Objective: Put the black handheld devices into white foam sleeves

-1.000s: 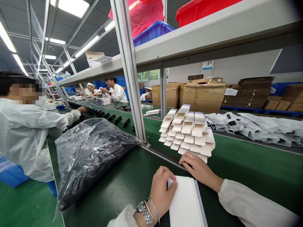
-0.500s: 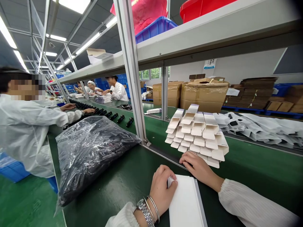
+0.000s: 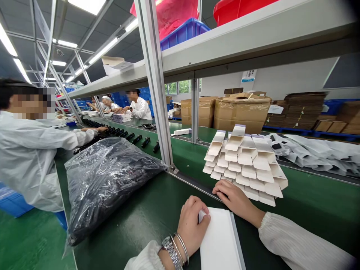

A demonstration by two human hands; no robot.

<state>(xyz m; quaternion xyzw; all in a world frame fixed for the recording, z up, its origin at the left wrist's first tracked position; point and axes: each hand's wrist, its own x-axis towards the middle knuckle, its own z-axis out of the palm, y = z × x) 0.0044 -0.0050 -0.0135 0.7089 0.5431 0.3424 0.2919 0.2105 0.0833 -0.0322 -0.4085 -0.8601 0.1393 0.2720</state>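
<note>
My left hand [image 3: 193,227], with a watch and bangles at its wrist, grips the top left corner of a stack of white sheets [image 3: 221,240]. Its thumb lies on the top sheet while the fingers curl over the corner. To the right, my right hand [image 3: 236,198] rests palm down by the dark rail [image 3: 197,186], fingers loosely stretched and holding nothing. Just beyond it, a pile of small white open-ended boxes [image 3: 244,165] sits on the green conveyor belt [image 3: 317,191]; the hand hides part of the lowest boxes.
A clear plastic bag of dark items [image 3: 109,183] lies at the left. Behind it runs a row of black devices [image 3: 137,139], beside a co-worker in white [image 3: 30,157]. A metal post [image 3: 154,82] carries the overhead shelf [image 3: 253,35]. White pouches [image 3: 317,153] lie at the far right.
The box pile has shifted right along the belt, and the black devices have also moved right. The co-worker's arm has changed position. Both my hands have stayed in place.
</note>
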